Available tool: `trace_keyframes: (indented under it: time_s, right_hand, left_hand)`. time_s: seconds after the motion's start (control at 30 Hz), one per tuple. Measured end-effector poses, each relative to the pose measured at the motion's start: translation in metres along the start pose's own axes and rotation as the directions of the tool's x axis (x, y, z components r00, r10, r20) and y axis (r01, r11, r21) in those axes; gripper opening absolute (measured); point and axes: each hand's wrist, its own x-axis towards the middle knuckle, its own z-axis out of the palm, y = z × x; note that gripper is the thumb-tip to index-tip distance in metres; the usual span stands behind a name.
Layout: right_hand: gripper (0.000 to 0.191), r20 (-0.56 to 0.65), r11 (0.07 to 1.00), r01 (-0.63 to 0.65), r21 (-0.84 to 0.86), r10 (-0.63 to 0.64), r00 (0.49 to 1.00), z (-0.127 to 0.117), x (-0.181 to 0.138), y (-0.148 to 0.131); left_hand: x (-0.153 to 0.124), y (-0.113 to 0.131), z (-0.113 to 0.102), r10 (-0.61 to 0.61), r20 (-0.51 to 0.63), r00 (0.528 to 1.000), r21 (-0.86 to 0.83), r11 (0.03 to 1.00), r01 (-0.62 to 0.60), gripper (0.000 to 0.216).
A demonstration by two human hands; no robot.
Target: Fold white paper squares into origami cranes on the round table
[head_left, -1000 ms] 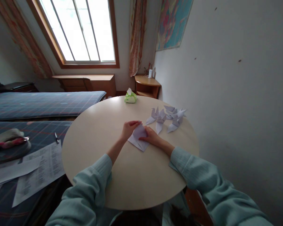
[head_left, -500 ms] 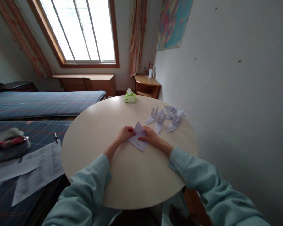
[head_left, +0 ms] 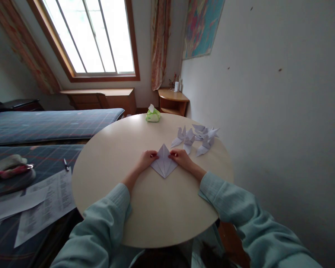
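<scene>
A folded sheet of white paper (head_left: 164, 163), diamond-shaped with crease lines running down it, is between my hands at the middle of the round table. My left hand (head_left: 149, 158) is closed on its left edge, thumb and fingers pinching the paper. On the opposite edge my right hand (head_left: 181, 157) pinches it the same way. Just beyond my right hand stand several folded paper cranes (head_left: 188, 138), grouped close together near the table's right side.
The round cream table (head_left: 156, 212) carries a green tissue pack (head_left: 153, 114) at its far edge. To the left, a bed with a plaid cover (head_left: 44, 150) holds printed sheets (head_left: 48, 208) and a pen (head_left: 66, 165). A white wall (head_left: 281, 130) runs along the right.
My right hand has drawn back from across the paper to its right edge. The paper now lies straighter, with more of its creased face showing. The view has shifted slightly.
</scene>
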Motion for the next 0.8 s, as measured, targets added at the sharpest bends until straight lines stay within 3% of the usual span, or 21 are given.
trace_keyframes:
  time_s: [0.13,0.4,0.63,0.8]
  right_hand:
    - [0.011,0.004,0.999,0.029,-0.023,-0.029,1.0,0.001,-0.001,-0.001]
    - [0.026,0.121,0.979,0.204,0.005,-0.203,0.972,-0.01,-0.013,-0.005]
    - [0.016,0.031,0.982,0.089,-0.164,-0.085,0.996,0.001,-0.008,-0.016]
    - [0.017,0.092,0.952,0.167,-0.257,-0.148,0.985,0.009,-0.004,-0.012]
  left_hand:
    - [0.0,-0.002,-0.001,0.007,-0.004,1.0,0.037,0.999,-0.007,0.019]
    - [-0.015,-0.004,-0.008,0.27,0.083,0.959,0.128,0.952,-0.279,0.033]
    - [-0.026,0.019,-0.005,0.211,0.086,0.974,0.434,0.872,-0.227,0.025]
    - [-0.024,0.025,-0.002,0.212,0.113,0.971,0.465,0.852,-0.24,0.02]
